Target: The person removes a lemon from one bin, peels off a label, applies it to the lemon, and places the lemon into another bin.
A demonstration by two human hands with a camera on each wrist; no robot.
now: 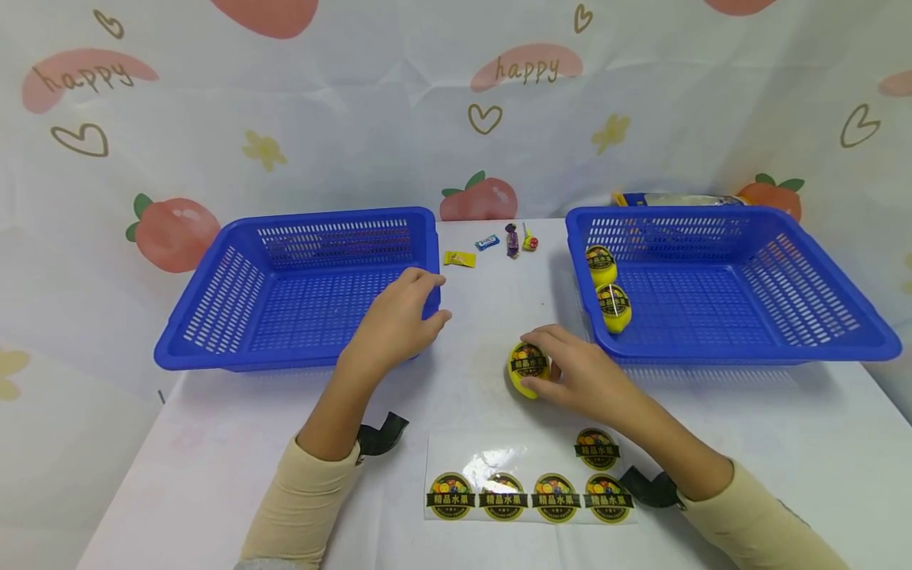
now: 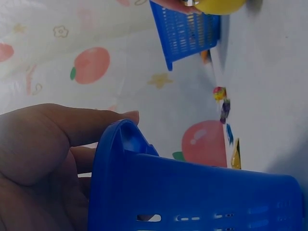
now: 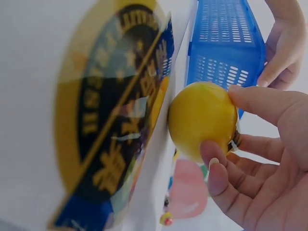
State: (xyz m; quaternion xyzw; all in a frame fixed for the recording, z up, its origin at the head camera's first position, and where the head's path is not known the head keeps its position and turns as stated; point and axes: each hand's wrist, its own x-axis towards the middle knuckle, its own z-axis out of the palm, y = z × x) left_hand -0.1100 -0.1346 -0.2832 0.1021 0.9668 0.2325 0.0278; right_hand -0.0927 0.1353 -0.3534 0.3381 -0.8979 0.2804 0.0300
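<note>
My right hand (image 1: 580, 376) grips a yellow lemon (image 1: 522, 382) over the middle of the table, thumb and fingers round its side. A round black-and-gold sticker with fruit pictures shows on the lemon's top in the head view. In the right wrist view the lemon (image 3: 199, 118) sits between the thumb and fingertips. My left hand (image 1: 399, 317) is at the right rim of the left blue basket (image 1: 207, 332), its fingers loosely bent and holding nothing. Two stickered lemons (image 1: 614, 309) lie along the left wall of the right blue basket (image 1: 755, 348).
A clear sheet (image 1: 527, 459) with several round stickers (image 1: 556, 497) lies at the table's front. Wrapped candies (image 1: 460, 259) and a lollipop (image 1: 530, 240) lie at the back between the baskets. Behind the right basket is a packet (image 1: 677, 199). A fruit-print cloth (image 1: 370, 119) hangs behind.
</note>
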